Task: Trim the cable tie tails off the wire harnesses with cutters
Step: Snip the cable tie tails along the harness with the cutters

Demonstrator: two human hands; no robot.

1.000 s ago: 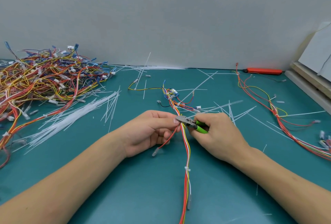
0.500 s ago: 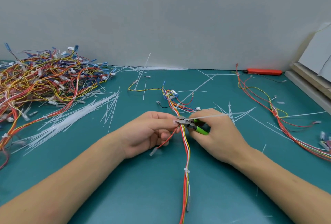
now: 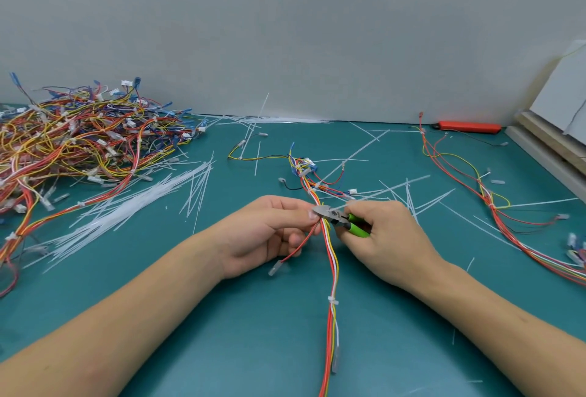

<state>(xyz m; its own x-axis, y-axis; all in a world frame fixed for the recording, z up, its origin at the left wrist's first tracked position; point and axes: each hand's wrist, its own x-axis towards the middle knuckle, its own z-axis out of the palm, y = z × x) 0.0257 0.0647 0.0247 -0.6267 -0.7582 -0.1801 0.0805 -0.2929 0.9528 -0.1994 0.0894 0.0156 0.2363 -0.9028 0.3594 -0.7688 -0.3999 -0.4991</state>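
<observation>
At the centre of my green work mat [image 3: 253,333], a wire harness [image 3: 331,269] runs from the near edge up between both hands, a trimmed white tie [image 3: 333,301] cinched lower down. My left hand [image 3: 266,231] pinches the bundle with curled fingers; my right hand [image 3: 390,238] grips the green-handled cutters [image 3: 341,218], their metal tip set against the wires where a white tie tail [image 3: 380,192] slants away to the right — whether the blades are closed I cannot tell. Loose white ties [image 3: 126,209] and a heap of harnesses [image 3: 79,139] lie left — another harness [image 3: 494,206] and an orange tool [image 3: 467,126] right.
</observation>
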